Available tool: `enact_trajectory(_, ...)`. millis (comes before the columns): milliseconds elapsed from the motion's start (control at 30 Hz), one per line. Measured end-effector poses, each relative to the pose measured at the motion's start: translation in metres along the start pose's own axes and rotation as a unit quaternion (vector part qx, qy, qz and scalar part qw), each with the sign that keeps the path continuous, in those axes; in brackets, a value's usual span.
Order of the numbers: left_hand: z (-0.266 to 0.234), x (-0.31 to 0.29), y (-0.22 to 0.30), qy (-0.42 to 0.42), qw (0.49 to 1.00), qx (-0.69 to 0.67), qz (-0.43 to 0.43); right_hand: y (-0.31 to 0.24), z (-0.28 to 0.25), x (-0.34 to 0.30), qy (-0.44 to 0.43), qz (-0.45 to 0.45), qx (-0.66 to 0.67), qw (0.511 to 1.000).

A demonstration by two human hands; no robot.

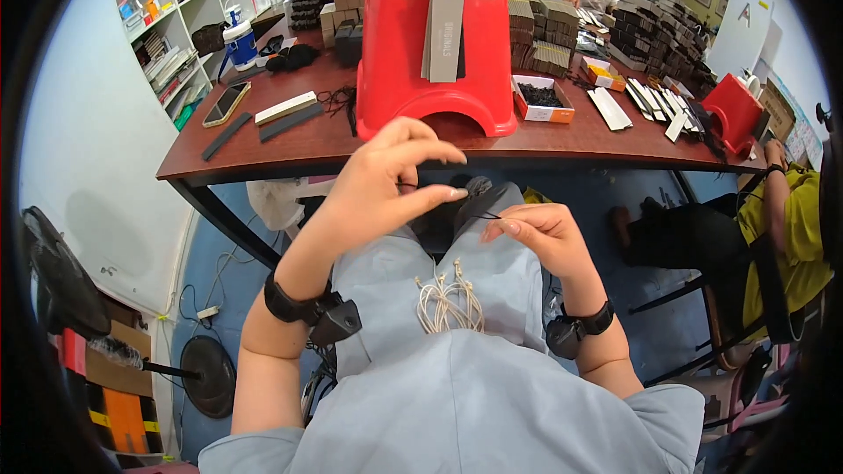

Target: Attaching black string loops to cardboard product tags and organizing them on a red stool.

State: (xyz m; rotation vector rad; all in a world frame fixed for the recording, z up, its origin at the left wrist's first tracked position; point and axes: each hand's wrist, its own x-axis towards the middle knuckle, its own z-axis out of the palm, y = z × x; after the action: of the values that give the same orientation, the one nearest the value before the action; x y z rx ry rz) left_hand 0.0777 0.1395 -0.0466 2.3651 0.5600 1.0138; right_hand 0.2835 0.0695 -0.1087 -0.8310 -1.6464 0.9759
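Note:
My right hand (537, 233) is closed, thumb and forefinger pinching a thin black cord (492, 216) above my lap. To its left, my left hand (382, 183) is raised before the table edge, thumb and forefinger curved and apart. A short dark bit of cord shows against the left palm; whether the other fingers touch it is hidden. Beyond both hands, an upturned red plastic stool (395, 53) stands on the table. Grey paper hang tags (443, 31) hang flat against its front.
The brown table (290, 147) bears a phone (226, 104), dark and white tag strips (290, 110), and a box of black cords (543, 98). Stacked tags (553, 31) stand behind. A co-worker in yellow (790, 246) sits at right; others work at the back. A black fan (66, 272) is at left.

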Motion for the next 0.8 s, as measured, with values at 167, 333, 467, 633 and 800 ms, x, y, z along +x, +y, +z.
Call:
enact_trajectory(167,0.006,0.009,-0.006,0.018,0.996,-0.084,0.019,0.013,-0.015,0.006,-0.045,0.093,-0.042,0.994)
enact_trajectory(333,0.019,0.027,-0.004,-0.077,0.992,-0.056,0.081,0.021,-0.013,0.032,-0.098,-0.061,-0.226,0.967)
enact_trajectory(467,0.025,0.039,-0.013,-0.084,0.986,-0.002,0.142,0.016,0.010,0.056,-0.107,-0.103,-0.011,0.989)
enact_trajectory(633,0.019,0.043,-0.011,-0.088,0.992,0.005,0.095,0.030,0.020,0.055,-0.122,0.093,0.165,0.974)
enact_trajectory(800,0.015,0.047,-0.022,-0.046,0.993,0.043,0.101,0.007,0.023,0.046,-0.019,0.173,0.133,0.976)
